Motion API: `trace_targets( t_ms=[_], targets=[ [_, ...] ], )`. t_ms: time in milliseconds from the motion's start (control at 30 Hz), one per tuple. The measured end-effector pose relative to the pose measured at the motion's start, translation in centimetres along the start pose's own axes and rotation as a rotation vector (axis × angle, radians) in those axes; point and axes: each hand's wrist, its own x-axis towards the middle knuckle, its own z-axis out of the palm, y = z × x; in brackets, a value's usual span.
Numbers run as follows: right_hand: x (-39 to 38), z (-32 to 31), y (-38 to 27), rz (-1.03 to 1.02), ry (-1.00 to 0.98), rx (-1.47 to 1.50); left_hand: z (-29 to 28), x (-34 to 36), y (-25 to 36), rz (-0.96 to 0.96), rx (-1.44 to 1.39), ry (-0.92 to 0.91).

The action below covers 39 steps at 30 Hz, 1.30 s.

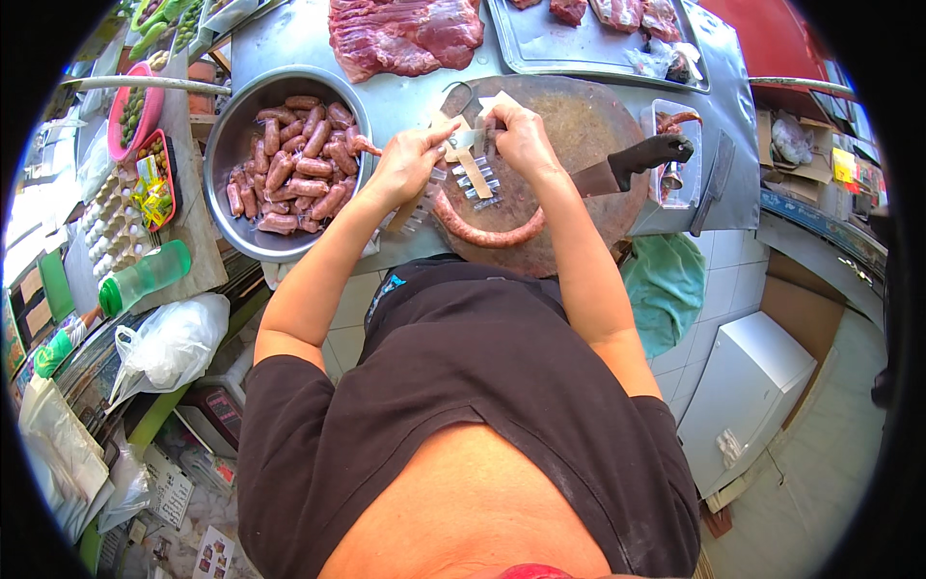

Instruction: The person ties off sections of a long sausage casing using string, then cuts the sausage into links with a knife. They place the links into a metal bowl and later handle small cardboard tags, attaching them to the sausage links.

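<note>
Over the round wooden chopping board (588,116), my left hand (410,164) and my right hand (522,140) are close together, both with fingers pinched. They meet at the top of a brown card strip (471,172) lined with small clear plastic pieces (485,188); exactly what sits in each pinch is too small to tell. Below them a long raw sausage (487,234) curves along the board's near edge. To the right lies a knife (595,179) with a black handle. Left of my hands, a steel bowl (214,164) holds many short tied sausages (301,159).
A slab of raw meat (405,39) lies at the back, beside a metal tray (569,58) with more meat. Right of the board stands a clear plastic container (683,198). Eggs (111,217) and a green bottle (145,275) are far left. A green cloth (666,289) hangs below the table.
</note>
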Motion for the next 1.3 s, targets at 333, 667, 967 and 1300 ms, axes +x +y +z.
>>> trace_targets(
  t_ms=[333, 667, 967, 1300],
  targets=[
    [0.6, 0.5, 0.9, 0.013, 0.117, -0.160, -2.9, -3.4, 0.7, -0.091, -0.094, -0.067],
    [0.4, -1.1, 4.7, 0.136, 0.200, -0.143, -6.6, -6.0, 0.0, -0.151, -0.633, 0.122],
    [-5.9, 4.4, 5.7, 0.151, -0.012, -0.323, 0.9, 0.0, -3.8, -0.060, -0.915, 0.184],
    [-4.5, 4.0, 6.2, 0.237, 0.170, 0.031, 5.8, 4.9, -11.8, 0.144, -0.237, 0.516]
  ],
)
